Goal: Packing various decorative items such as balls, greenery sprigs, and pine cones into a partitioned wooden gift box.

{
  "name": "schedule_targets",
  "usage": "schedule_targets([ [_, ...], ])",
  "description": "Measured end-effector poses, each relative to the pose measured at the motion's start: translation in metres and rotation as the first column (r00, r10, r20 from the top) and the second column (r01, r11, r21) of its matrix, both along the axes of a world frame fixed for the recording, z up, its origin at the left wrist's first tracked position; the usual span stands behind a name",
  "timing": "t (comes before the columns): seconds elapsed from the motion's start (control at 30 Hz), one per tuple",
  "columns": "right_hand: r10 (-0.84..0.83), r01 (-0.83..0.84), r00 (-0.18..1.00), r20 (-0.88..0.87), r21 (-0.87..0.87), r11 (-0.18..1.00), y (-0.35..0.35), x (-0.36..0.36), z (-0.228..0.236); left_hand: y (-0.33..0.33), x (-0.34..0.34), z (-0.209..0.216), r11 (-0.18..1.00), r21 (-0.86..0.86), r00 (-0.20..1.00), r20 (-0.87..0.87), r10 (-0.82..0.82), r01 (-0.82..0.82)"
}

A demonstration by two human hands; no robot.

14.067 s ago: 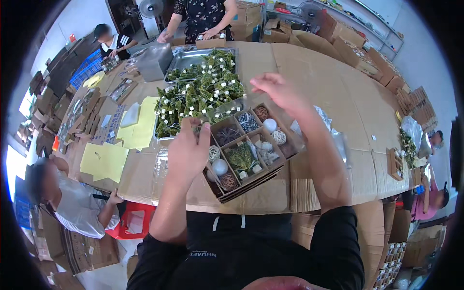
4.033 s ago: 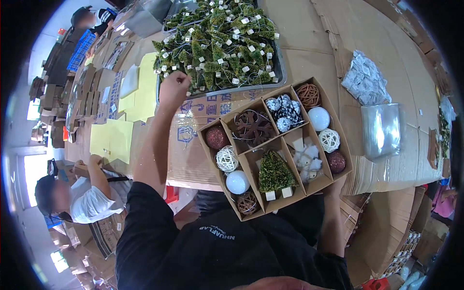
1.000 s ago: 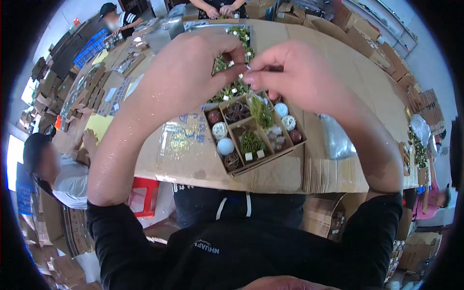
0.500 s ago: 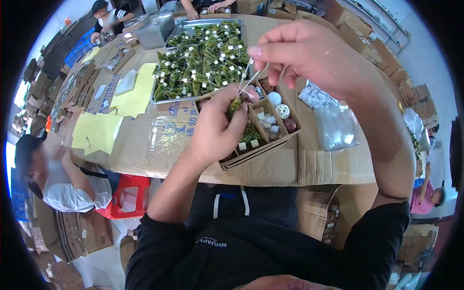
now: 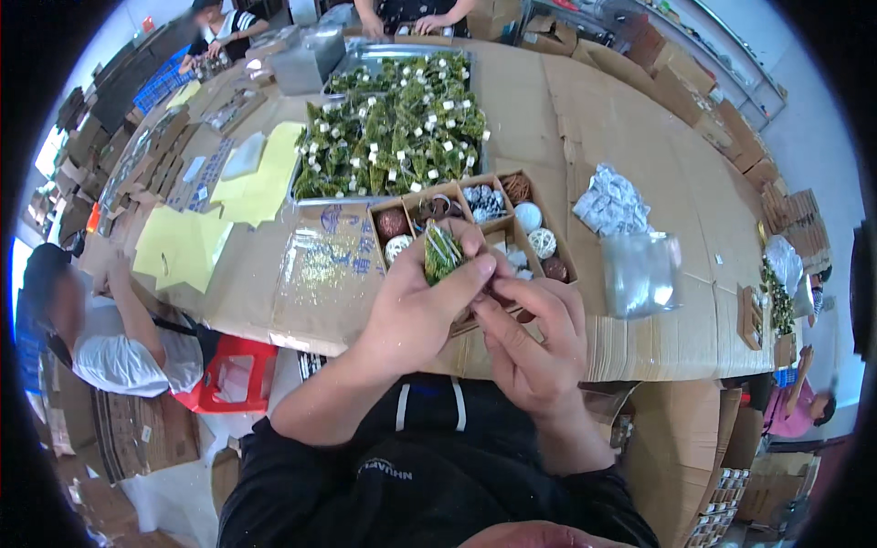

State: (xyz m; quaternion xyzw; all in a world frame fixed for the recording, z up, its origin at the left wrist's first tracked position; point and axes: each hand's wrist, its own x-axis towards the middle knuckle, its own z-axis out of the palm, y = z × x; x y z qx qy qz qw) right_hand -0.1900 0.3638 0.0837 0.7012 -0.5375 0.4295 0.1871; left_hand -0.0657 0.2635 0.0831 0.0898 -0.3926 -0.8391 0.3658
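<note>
As the green tree (image 5: 440,258) is pointed toward frame top, long axis near-vertical, it is grasped by left hand (image 5: 418,297) fingers; the right hand (image 5: 536,340) is curled alongside, its fingers' hold unclear.

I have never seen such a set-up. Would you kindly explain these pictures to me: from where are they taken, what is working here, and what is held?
There is no robot: a person works with bare hands. Every picture comes from one camera on that person's head, looking down; its wide lens bends straight edges and darkens the corners.

The left hand holds a small green tree. The right hand meets it at the lower end; what its fingertips pinch is hidden.

Under the hands is a divided box with small balls and a pine cone. Behind it, a metal tray carries many similar trees. Yellow sheets lie to the left, crumpled foil and clear plastic to the right.
</note>
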Motion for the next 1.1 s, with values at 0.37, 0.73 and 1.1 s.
schedule_targets([
  [0.37,-0.211,-0.829,0.117,0.970,0.212,0.518,0.046,-0.015,0.009,-0.016,0.013,0.014,-0.152,-0.966,0.919,0.141,0.367,0.209],
  [0.73,-0.349,-0.854,-0.019,0.937,0.167,0.494,0.025,-0.005,-0.009,-0.040,0.006,0.015,-0.466,-0.839,0.949,0.167,0.267,0.279],
  [1.1,-0.287,-0.342,0.610,0.739,0.572,0.746,-0.005,-0.006,-0.014,-0.049,0.033,0.054,-0.194,-0.834,0.775,0.358,0.521,0.516],
])
